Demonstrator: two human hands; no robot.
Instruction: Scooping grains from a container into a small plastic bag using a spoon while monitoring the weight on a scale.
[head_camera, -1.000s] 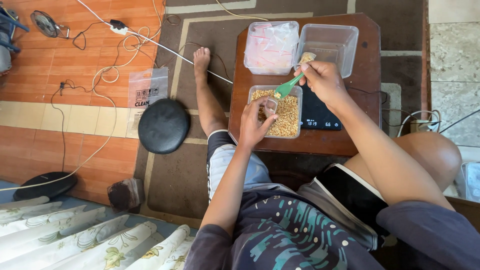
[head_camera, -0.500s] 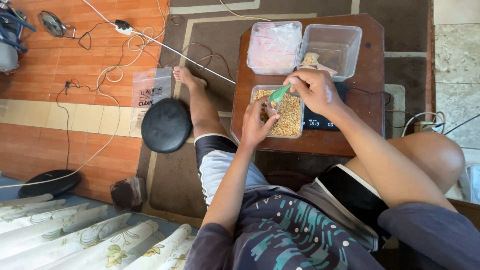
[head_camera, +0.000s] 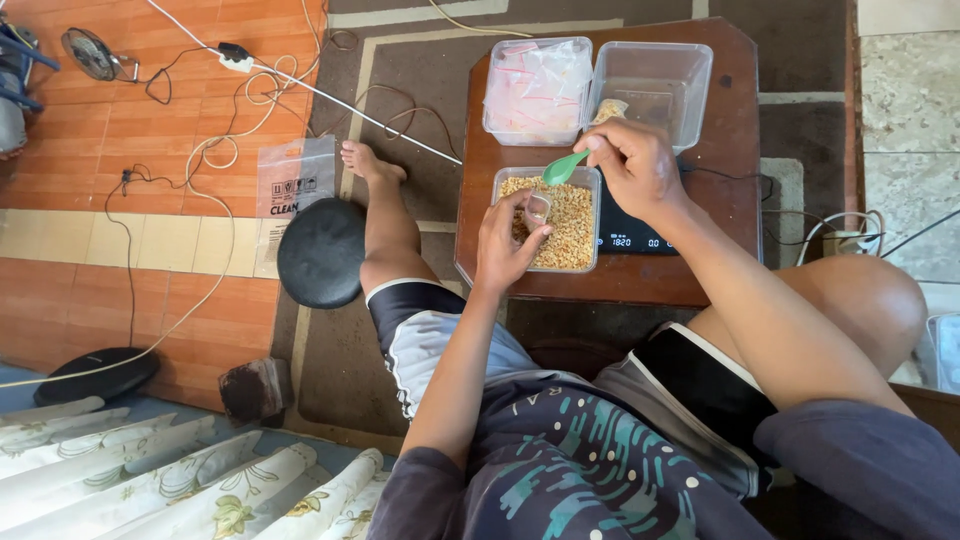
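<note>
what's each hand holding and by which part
The right hand pinches the green plastic scoop by its handle end. The left hand grips a small clear bag around its lower part.

A home's living room: a patterned rug (head_camera: 420, 80) on orange floor tiles (head_camera: 120, 250), a small fan (head_camera: 90, 52), trailing power cables (head_camera: 240, 110), floral bedding (head_camera: 180, 480), and a low wooden worktop (head_camera: 740, 150).

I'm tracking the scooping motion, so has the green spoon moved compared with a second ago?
Yes. The green spoon in the right hand has swung left and down, from beside the empty clear tub to over the grain container.
</note>
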